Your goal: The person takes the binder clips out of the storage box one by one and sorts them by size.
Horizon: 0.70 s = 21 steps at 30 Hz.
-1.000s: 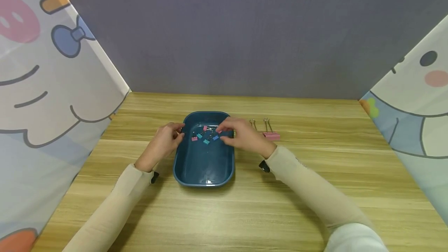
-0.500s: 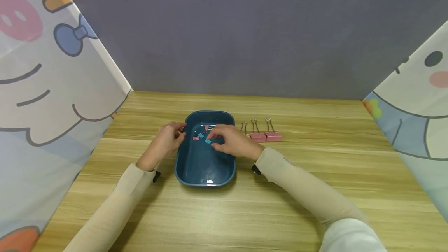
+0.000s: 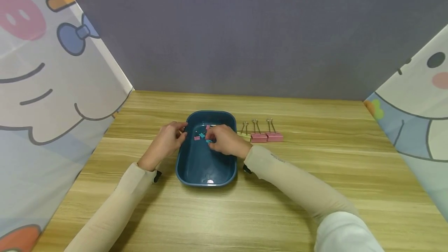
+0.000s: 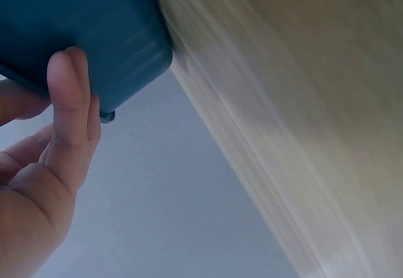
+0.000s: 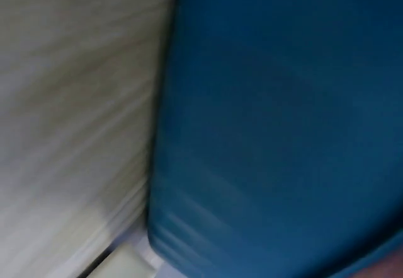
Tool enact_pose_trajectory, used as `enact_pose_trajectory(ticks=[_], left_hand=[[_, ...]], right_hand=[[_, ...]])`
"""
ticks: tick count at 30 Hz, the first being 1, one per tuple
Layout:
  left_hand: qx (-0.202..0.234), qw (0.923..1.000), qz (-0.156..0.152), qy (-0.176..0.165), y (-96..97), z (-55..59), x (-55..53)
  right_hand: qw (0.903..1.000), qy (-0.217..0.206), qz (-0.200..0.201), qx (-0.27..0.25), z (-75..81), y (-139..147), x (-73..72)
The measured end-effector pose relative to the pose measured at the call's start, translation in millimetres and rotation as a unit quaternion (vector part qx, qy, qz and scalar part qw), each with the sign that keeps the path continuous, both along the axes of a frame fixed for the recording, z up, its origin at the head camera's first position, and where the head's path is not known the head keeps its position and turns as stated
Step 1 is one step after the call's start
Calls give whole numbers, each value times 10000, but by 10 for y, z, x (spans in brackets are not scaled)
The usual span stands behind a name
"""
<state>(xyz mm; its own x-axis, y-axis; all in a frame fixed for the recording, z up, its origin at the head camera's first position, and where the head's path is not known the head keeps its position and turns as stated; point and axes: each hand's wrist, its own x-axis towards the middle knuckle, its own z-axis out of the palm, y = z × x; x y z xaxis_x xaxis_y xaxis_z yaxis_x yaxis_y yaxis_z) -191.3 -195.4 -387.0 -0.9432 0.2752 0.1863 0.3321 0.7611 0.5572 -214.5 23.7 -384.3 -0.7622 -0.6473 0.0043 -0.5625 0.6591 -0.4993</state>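
A dark blue tray holds several small binder clips. Visible ones include a pink binder clip, a teal binder clip and another teal binder clip. My left hand is at the tray's left rim; in the left wrist view its fingers touch or overlap the outer wall. Inside the tray, my right hand has thumb and forefinger apart, tips right at the second teal clip. It hides other small clips. The right wrist view shows mostly the tray's outer wall.
Right of the tray, larger binder clips stand in a row, handles pointing away: a yellow clip, a pink clip and another pink clip. The wooden table meets a grey backdrop, with cartoon-printed panels on both sides.
My right hand has moved left from the tray's right side to the teal clip, uncovering the larger yellow and pink clips behind it. My left hand stays at the rim.
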Motion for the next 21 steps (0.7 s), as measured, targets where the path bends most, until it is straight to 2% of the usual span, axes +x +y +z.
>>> enact_pose_trajectory(ticks=[3,11,21], left_hand=[[4,10000,-2,-11,1,-5,-3],[6,10000,7,-12,9,-8,4],[33,10000,-3,-24,5,3,11]], right_hand=[[9994,-21,-60,331,-15,-43,-21],[9968,-7,-286,751,-57,-125,-62],[9958,53,-393,824,-69,-176,-70]])
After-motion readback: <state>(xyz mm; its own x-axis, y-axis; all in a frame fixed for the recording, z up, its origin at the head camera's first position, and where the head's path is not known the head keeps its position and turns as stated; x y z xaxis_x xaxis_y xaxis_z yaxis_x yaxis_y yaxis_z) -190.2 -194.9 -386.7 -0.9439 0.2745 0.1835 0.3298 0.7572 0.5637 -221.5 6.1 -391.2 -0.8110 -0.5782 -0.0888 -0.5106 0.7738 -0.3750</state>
